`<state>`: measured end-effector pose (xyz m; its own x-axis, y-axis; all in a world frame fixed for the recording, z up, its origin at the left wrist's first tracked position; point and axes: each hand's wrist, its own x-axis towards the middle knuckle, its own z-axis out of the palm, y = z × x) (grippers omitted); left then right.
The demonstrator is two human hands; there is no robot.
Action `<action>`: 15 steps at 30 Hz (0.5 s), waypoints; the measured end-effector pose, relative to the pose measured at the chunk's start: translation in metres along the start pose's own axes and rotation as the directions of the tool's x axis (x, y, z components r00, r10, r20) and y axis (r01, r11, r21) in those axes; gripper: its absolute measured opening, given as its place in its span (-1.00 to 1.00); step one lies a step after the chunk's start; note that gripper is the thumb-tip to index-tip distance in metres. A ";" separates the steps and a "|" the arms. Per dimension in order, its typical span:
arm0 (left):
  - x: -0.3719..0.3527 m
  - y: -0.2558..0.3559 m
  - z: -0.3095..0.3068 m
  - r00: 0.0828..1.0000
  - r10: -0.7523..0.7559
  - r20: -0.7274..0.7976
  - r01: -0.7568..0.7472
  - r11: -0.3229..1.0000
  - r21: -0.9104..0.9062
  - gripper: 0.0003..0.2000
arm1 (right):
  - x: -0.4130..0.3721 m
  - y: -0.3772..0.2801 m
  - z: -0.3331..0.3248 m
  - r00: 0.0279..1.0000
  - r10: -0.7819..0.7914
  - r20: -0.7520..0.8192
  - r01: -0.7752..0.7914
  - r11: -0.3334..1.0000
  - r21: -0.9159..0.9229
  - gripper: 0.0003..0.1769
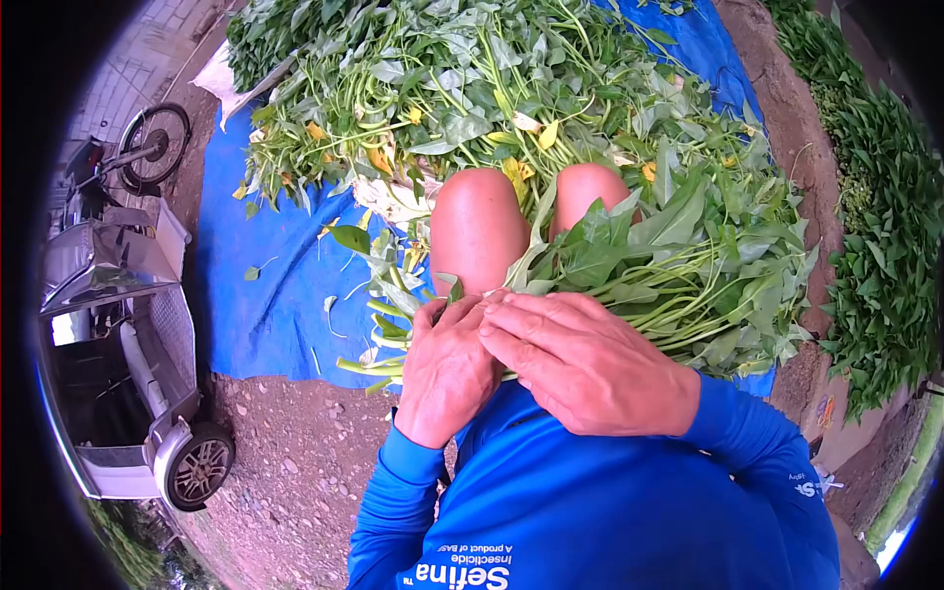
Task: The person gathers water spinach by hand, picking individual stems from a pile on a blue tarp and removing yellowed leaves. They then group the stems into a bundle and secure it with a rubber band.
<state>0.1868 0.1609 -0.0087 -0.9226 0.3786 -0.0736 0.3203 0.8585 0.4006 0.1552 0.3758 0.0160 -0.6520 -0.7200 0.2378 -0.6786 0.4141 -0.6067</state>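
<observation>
Left hand (447, 369) is wrapped round the stem ends of the leafy bundle (678, 261) across the lap. Right hand (580, 359) covers it, can't tell its grip. Knees (479, 231) and a heap of greens (472, 79) on the blue tarp (280, 295) crowd the front, cart (128, 334) on the left.

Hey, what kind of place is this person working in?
Likely an outdoor yard or roadside sorting spot: heaped leafy greens on a blue tarp over gravel ground, a parked wheeled cart beside it.

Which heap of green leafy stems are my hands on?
The bundle of green leafy stems across your lap: your left hand grips its cut ends, right hand over it. The loose pile of greens on the blue tarp lies untouched beyond your knees.
</observation>
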 end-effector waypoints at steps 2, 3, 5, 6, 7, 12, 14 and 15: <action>0.000 -0.001 -0.002 0.994 -0.033 0.101 0.029 0.999 0.041 -0.73 | 0.012 0.024 0.010 0.997 -0.062 0.044 0.068 0.988 -0.140 -0.42; -0.002 0.000 -0.001 0.998 -0.034 0.047 0.034 0.999 0.012 -0.72 | 0.016 0.038 0.011 0.992 -0.070 0.105 0.095 0.964 -0.249 -0.41; -0.006 0.001 0.003 0.997 -0.054 -0.064 0.050 0.997 -0.052 -0.71 | 0.017 0.048 0.003 0.974 0.013 0.226 0.039 0.973 -0.226 -0.55; -0.009 0.004 0.002 0.994 -0.071 -0.086 0.070 0.997 -0.020 -0.70 | 0.013 0.051 0.001 0.969 0.036 0.246 0.015 0.979 -0.203 -0.59; -0.011 0.009 -0.004 0.990 -0.089 -0.105 0.091 0.996 0.014 -0.68 | 0.009 0.053 0.002 0.962 0.059 0.265 -0.011 0.984 -0.176 -0.63; 0.006 0.033 -0.061 0.825 -0.267 -0.497 0.193 0.961 -0.195 -0.71 | -0.009 0.035 0.010 0.997 0.032 0.064 -0.017 0.975 -0.220 -0.69; 0.024 0.028 -0.062 0.905 -0.325 -0.275 0.300 0.945 -0.130 -0.77 | -0.013 0.026 0.012 0.997 0.060 0.051 -0.047 0.970 -0.238 -0.68; 0.036 0.026 -0.063 0.921 -0.353 -0.162 0.344 0.935 -0.086 -0.79 | -0.015 0.022 0.013 0.997 0.073 0.039 -0.061 0.967 -0.249 -0.68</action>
<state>0.1487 0.1746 0.0563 -0.9980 -0.0104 -0.0617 -0.0358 0.9032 0.4277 0.1543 0.3880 -0.0106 -0.6859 -0.7091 0.1634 -0.7005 0.5826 -0.4122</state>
